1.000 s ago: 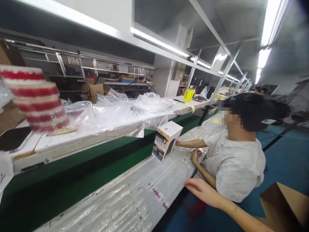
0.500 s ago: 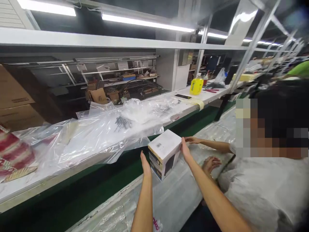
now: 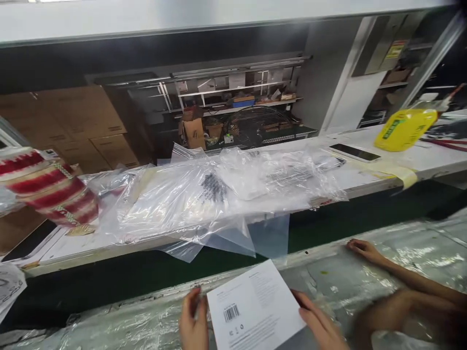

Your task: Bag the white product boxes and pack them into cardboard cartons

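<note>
A white cardboard box (image 3: pixel 255 311), with a barcode and small print on its upper face, is between my two hands at the bottom of the head view. My left hand (image 3: pixel 194 321) is at its left edge, fingers bent. On the right side, my right hand (image 3: pixel 321 323) grips the edge, its thumb near the corner. The box's lower part is out of frame. Below it lies the worktop (image 3: pixel 146 321), covered in clear plastic.
Clear plastic bags (image 3: pixel 226 189) lie on the white shelf (image 3: pixel 91 253) ahead. A phone (image 3: pixel 353 152), a yellow bottle (image 3: pixel 404 129) and a red-and-white striped sleeve-like cloth (image 3: pixel 54 189) are there too. Another person's hand (image 3: pixel 365 250) rests at right. A dark green gap runs between shelf and worktop.
The view has swung left and closer to the shelf. My hands have brought the box nearer to me, and its printed face now shows. The co-worker's hand is now apart from the box.
</note>
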A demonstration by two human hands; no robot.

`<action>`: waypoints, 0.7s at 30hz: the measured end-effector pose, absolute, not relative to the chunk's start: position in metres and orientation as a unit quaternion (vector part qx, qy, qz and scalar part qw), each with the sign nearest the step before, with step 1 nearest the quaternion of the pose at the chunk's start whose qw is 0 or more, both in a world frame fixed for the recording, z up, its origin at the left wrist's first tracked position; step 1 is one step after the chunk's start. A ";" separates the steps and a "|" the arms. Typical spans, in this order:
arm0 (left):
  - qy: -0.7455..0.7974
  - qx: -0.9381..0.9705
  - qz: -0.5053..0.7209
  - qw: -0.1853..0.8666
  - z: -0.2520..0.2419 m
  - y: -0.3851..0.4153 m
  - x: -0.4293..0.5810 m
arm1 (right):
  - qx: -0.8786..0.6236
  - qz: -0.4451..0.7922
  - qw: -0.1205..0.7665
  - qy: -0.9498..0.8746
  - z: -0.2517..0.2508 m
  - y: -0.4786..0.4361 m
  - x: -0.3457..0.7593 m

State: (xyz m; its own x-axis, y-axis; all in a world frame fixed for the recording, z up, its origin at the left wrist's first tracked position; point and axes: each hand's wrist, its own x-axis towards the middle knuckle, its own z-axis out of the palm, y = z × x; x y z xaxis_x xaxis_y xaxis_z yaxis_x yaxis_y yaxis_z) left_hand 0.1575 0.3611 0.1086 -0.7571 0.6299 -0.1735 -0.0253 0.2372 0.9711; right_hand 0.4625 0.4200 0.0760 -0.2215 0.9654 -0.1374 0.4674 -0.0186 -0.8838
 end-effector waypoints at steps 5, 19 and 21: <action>0.744 0.386 0.502 -0.214 0.251 0.448 0.078 | -0.503 0.318 0.379 -0.708 0.210 0.471 0.470; 0.768 0.501 0.325 -0.231 0.365 0.532 0.019 | -0.524 -0.031 0.147 -0.838 0.314 0.657 0.328; 0.720 0.493 0.420 -0.249 0.387 0.503 0.013 | -0.535 -0.030 0.142 -0.832 0.317 0.658 0.332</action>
